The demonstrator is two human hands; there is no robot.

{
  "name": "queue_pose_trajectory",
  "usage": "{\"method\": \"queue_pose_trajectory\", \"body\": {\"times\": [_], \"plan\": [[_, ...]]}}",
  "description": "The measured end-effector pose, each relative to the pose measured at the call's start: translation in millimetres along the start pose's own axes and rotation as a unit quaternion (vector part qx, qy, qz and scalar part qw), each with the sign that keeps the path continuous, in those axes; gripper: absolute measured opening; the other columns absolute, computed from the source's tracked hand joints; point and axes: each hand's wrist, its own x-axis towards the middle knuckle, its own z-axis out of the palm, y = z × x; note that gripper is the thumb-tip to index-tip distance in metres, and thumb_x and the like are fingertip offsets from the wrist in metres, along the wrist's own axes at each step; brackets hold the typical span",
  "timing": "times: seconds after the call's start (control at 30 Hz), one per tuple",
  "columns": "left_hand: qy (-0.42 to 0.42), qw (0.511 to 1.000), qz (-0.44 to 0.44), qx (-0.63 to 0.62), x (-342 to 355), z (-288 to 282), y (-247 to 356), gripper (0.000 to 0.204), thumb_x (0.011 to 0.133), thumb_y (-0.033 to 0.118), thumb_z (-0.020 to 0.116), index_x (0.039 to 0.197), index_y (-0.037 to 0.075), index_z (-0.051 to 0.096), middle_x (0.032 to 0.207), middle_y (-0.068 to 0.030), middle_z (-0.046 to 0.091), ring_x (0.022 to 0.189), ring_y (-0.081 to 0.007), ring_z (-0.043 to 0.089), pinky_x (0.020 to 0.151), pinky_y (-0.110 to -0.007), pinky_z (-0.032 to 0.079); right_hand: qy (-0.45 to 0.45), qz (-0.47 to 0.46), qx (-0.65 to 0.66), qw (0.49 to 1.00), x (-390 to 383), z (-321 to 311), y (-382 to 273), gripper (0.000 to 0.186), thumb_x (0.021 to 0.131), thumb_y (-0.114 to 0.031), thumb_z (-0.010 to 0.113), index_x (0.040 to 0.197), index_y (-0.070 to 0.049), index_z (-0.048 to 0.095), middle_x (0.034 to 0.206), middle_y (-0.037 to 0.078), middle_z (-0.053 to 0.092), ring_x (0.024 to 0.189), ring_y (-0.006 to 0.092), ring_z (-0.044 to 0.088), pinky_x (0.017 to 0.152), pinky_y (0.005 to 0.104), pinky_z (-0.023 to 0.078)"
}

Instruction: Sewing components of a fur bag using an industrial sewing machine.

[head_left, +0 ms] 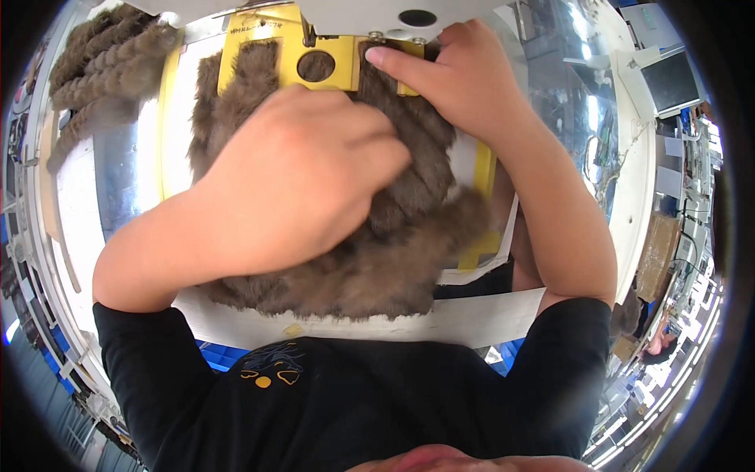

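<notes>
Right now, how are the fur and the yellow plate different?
The fur is brown and shaggy; the plate is yellow and flat. The fur spreads wide; the plate is smaller. The plate has cut-outs; fur shows through them. Both lie by the left hand and right hand.

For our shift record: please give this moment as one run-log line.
left hand: over fur, grip hidden | right hand: thumb over right end of plate | plate: fur shows through openings | machine: above plate
</notes>
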Motion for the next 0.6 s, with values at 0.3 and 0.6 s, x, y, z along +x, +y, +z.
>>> {"method": "queue_pose_trajectory", "body": {"times": [0.3, 0.6], "plan": [[0.086, 0.964, -0.204, 0.149, 2.9, -4.4, -33.9, 0.030, 0.088, 0.019, 0.077, 0.109, -0.001, 0.074, 0.093, -0.0129, 0.071, 0.087, -0.0270, 0.066, 0.084, -0.039, 0.051, 0.029, -0.095, 0.113, 0.989, 2.9, -5.3, -3.5, 0.045, 0.078, -0.008, 0.068, 0.122, 0.000, 0.067, 0.117, 0.022, 0.070, 0.111, 0.0352, 0.068, 0.098, 0.0421, 0.052], [0.039, 0.921, -0.386, -0.045, 35.2, -33.9, -60.0, 0.057, 0.086, 0.038, 0.084, 0.125, -0.001, 0.069, 0.119, -0.0201, 0.074, 0.109, -0.0282, 0.071, 0.098, -0.037, 0.054, -0.007, 0.105, 0.000, 0.994, 0.8, -11.1, -28.8, 0.038, 0.078, -0.017, 0.069, 0.110, 0.004, 0.070, 0.101, 0.021, 0.072, 0.097, 0.0342, 0.071, 0.089, 0.0397, 0.055]]}}
